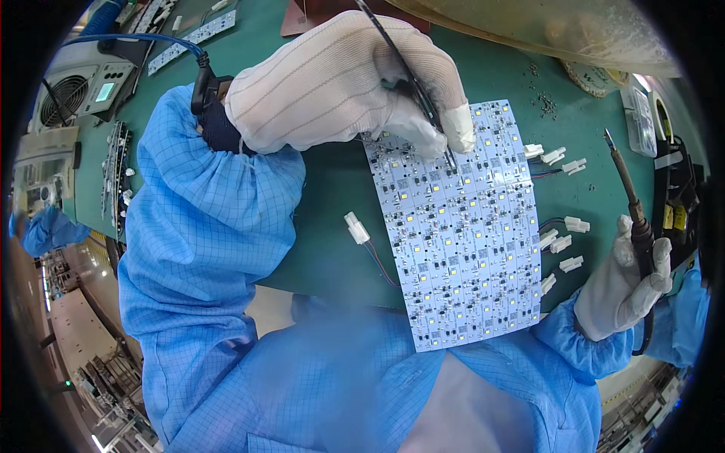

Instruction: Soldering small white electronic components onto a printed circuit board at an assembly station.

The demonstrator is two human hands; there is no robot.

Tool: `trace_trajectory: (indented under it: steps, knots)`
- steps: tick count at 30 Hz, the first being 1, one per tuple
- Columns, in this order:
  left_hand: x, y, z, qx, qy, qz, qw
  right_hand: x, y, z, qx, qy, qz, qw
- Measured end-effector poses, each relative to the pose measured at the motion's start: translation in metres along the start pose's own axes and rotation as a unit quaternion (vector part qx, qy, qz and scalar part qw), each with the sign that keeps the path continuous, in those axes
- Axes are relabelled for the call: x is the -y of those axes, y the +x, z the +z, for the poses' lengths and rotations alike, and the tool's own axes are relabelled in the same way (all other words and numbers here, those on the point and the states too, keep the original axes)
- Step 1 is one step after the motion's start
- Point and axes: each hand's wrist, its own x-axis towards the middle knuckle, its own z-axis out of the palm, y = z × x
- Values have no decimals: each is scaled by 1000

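Tweezers (426,106) are pinched by the nearer left hand (355,87) over the circuit board (468,253), long axis bodyward; rightward, a soldering iron (641,234) is gripped by the right hand (618,293).

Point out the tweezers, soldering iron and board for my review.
Tweezers (412,78): head view, on the dark shank.
Soldering iron (641,229): head view, on the dark handle.
Board (462,235): head view, near the middle of its component-covered face.
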Motion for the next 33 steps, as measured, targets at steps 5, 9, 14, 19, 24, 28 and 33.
trace_trajectory:
  steps: [5,9,14,19,24,28,33]
  knots:
    - [3,8,-1,14,14,85,996,-1,-2,-1,-5,-1,6,1000]
    - [2,7,-5,13,34,67,997,-3,0,-1,-7,-9,7,1000]
    - [-8,8,-9,17,31,50,998,0,3,1,22,7,6,1000]
    - [-10,-9,-27,2,-4,73,997,-1,10,30,34,-455,-183,871]
    - [-55,-66,-22,-164,-130,-97,973,18,71,48,18,-437,-60,897]
    - [-59,-68,1,-226,178,-175,942,-3,91,41,89,-519,7,850]
    - [-42,-61,24,-158,346,-129,916,9,70,56,-6,-385,-28,922]
